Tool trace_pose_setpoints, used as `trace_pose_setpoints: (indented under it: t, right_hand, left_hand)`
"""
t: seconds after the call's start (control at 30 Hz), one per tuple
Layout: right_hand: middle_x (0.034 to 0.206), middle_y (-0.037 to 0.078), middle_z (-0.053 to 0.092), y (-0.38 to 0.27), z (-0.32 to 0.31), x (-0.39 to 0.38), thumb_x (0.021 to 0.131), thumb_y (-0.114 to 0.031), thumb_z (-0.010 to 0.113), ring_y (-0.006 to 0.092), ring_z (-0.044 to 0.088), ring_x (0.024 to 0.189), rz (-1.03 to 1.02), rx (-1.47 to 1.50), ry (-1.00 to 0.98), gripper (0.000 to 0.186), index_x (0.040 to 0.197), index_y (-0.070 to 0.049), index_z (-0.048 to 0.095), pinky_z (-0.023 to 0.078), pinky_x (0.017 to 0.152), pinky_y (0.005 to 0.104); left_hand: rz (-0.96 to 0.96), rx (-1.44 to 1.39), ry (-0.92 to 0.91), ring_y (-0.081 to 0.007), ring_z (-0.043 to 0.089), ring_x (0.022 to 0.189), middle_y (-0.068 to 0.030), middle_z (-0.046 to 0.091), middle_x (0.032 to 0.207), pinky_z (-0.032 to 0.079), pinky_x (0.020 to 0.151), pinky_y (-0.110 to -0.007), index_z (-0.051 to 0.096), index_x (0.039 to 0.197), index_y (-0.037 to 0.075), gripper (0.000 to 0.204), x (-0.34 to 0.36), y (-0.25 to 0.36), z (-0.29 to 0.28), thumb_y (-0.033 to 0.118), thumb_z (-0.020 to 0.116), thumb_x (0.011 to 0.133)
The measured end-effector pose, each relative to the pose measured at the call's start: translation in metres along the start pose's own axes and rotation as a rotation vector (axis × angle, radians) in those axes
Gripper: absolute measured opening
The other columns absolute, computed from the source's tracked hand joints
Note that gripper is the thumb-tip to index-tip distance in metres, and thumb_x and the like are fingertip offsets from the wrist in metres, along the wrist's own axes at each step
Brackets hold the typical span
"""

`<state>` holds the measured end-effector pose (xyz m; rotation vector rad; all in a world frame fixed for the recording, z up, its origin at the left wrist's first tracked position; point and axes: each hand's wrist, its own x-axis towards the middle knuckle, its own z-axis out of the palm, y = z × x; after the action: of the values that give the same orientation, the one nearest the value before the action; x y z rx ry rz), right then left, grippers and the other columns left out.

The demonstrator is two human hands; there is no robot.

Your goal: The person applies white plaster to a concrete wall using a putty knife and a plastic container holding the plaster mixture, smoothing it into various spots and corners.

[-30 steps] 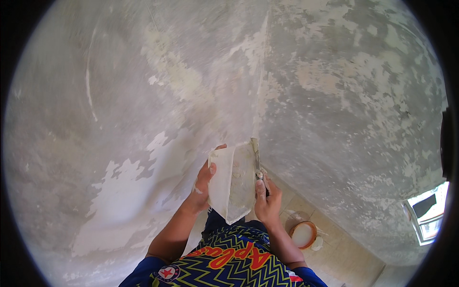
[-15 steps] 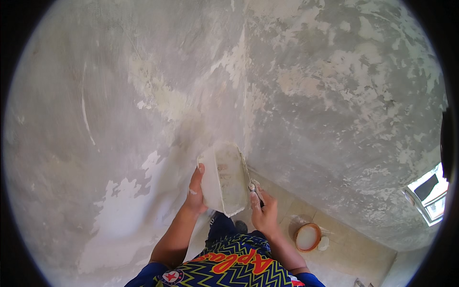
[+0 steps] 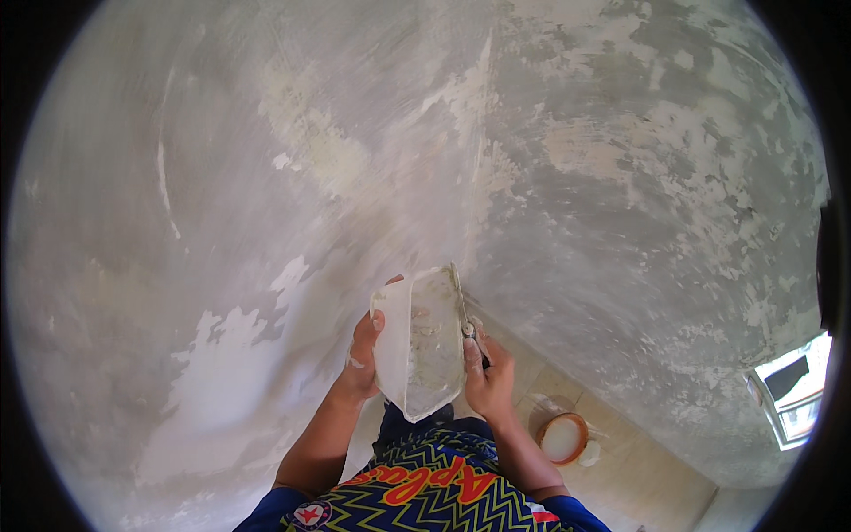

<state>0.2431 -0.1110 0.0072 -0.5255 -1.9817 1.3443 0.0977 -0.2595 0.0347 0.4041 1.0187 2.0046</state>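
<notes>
My left hand [image 3: 362,355] grips a pale, plaster-smeared trough-shaped pan [image 3: 391,355] by its left side, fingers round the far edge. The pan is tilted so its inside shows, with thin smears of whitish paste. In my right hand [image 3: 490,372] is a plastering knife [image 3: 469,330] with a dark handle. Its thin blade is seen nearly edge-on, along the pan's right rim; whether it touches the rim all along I cannot tell. White paste marks both hands.
Two patchy grey-and-white plastered walls [image 3: 620,239] meet in a corner ahead. On the tiled floor [image 3: 651,461] at lower right stands a round orange-rimmed bucket [image 3: 584,434] holding whitish stuff, a white lump [image 3: 590,455] beside it. A window [image 3: 789,390] is at far right.
The pan has turned slightly, and its near end has come closer to my body. My left fingertips now show over its far edge. The view has shifted a little.
</notes>
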Motion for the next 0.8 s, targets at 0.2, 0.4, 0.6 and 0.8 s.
trace_pose_setpoints:
  t: [0.2,0.4,0.6,0.8]
  right_hand:
    - [0.067,0.011,0.050,-0.004,0.006,0.008,0.104,-0.016,0.055,0.0186,0.044,0.063,-0.043,0.011,-0.026,0.024,0.090,0.003,0.058,0.039,0.061,0.0355]
    - [0.068,0.013,0.051,-0.009,0.001,0.018,0.104,-0.016,0.056,0.0203,0.044,0.064,-0.060,0.028,-0.006,0.024,0.091,0.003,0.059,0.040,0.061,0.0358]
    - [0.069,0.012,0.052,-0.005,-0.005,0.017,0.104,-0.015,0.055,0.0208,0.045,0.064,-0.126,0.073,0.037,0.023,0.092,0.005,0.059,0.040,0.062,0.0358]
    - [0.101,0.029,0.071,0.007,-0.019,0.008,0.102,-0.013,0.060,0.0355,0.072,0.089,0.022,0.078,-0.007,0.028,0.117,0.010,0.067,0.053,0.082,0.0388]
  left_hand:
    - [0.043,-0.007,0.020,-0.0283,0.057,0.128,-0.0157,0.054,0.143,0.048,0.107,-0.044,0.027,0.163,0.011,0.081,-0.010,0.005,0.006,0.054,0.057,0.102]
    - [-0.026,-0.158,0.014,-0.0270,0.061,0.123,-0.0145,0.060,0.138,0.050,0.105,-0.044,0.037,0.157,0.007,0.075,-0.009,-0.009,0.001,0.056,0.055,0.103]
    - [-0.081,-0.369,0.023,-0.0307,0.060,0.129,-0.0164,0.058,0.143,0.049,0.108,-0.049,0.043,0.153,0.004,0.074,0.005,-0.010,0.014,0.058,0.051,0.103]
    - [-0.069,-0.294,0.046,-0.0313,0.063,0.125,-0.0159,0.062,0.140,0.051,0.106,-0.049,0.048,0.149,0.005,0.070,0.015,-0.007,0.022,0.057,0.050,0.104]
